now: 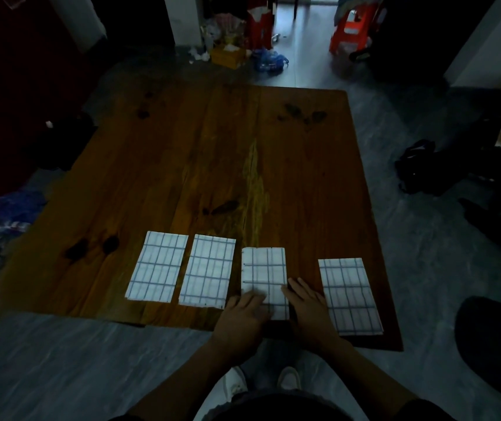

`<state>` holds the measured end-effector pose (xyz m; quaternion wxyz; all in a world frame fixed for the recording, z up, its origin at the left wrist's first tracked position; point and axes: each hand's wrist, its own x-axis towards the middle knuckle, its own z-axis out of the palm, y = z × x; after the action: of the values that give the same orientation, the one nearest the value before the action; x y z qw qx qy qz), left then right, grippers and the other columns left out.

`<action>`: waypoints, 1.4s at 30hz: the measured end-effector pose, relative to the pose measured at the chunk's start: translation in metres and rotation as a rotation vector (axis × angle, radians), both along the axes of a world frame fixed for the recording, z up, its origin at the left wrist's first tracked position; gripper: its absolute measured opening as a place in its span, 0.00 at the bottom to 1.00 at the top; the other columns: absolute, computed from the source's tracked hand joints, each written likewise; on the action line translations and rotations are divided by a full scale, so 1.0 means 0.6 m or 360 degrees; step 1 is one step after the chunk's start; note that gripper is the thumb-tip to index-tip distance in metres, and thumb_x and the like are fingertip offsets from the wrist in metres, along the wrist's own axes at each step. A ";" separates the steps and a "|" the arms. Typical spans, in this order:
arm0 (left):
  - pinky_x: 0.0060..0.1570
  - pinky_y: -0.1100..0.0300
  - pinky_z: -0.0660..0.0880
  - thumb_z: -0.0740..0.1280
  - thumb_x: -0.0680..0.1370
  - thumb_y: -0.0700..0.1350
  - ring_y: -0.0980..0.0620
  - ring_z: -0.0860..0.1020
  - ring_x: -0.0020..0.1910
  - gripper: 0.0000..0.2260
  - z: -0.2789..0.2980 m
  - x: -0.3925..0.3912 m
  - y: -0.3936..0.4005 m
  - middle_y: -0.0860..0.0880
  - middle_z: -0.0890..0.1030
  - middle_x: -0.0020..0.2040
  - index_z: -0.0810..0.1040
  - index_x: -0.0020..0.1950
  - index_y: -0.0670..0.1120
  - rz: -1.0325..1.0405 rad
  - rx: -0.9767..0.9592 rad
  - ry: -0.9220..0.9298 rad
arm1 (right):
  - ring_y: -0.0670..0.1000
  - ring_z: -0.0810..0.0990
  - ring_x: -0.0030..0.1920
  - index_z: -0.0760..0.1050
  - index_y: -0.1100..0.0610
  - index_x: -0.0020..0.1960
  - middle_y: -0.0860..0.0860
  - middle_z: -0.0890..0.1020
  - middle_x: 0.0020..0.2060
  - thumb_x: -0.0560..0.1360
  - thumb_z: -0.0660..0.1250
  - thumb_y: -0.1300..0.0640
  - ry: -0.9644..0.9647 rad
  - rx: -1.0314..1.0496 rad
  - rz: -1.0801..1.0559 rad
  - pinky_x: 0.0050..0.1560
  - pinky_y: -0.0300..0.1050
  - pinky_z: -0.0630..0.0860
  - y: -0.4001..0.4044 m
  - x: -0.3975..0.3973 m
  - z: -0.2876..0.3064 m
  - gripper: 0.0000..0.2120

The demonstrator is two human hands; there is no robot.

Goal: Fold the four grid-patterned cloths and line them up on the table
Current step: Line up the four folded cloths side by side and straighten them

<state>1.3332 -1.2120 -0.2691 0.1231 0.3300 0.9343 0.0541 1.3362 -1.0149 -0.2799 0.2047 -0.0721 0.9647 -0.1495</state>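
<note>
Four folded white cloths with blue grid lines lie in a row near the front edge of the wooden table (212,153). The leftmost cloth (157,266) and the second cloth (208,270) lie close together. The third cloth (264,270) sits just right of them. The fourth cloth (349,294) lies apart, further right and nearer the edge. My left hand (243,314) rests flat on the third cloth's near left corner. My right hand (307,308) lies flat at its near right edge, fingers straight.
The low table stands on a grey floor. My feet in white shoes (261,384) are just in front of it. Dark bags (425,165) lie on the floor to the right, clutter and a red stool (349,31) at the back.
</note>
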 end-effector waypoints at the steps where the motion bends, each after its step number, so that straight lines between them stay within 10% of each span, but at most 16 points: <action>1: 0.68 0.44 0.64 0.67 0.76 0.48 0.43 0.62 0.74 0.21 0.000 -0.001 -0.003 0.45 0.67 0.74 0.71 0.68 0.51 -0.0011 -0.0016 0.0008 | 0.52 0.43 0.78 0.52 0.51 0.78 0.50 0.49 0.79 0.77 0.64 0.51 0.0010 -0.0015 0.0003 0.75 0.54 0.45 0.000 -0.001 0.000 0.34; 42: 0.73 0.47 0.55 0.61 0.80 0.53 0.44 0.58 0.76 0.25 -0.006 -0.003 -0.016 0.44 0.61 0.78 0.63 0.76 0.47 0.0199 -0.0091 -0.0091 | 0.53 0.52 0.78 0.64 0.53 0.74 0.51 0.61 0.76 0.77 0.64 0.52 0.0198 -0.0107 -0.0083 0.74 0.53 0.51 -0.020 -0.025 -0.009 0.27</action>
<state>1.3317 -1.2219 -0.2730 0.1555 0.2657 0.9504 0.0445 1.3210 -1.0270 -0.2851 0.1379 -0.0630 0.9715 -0.1822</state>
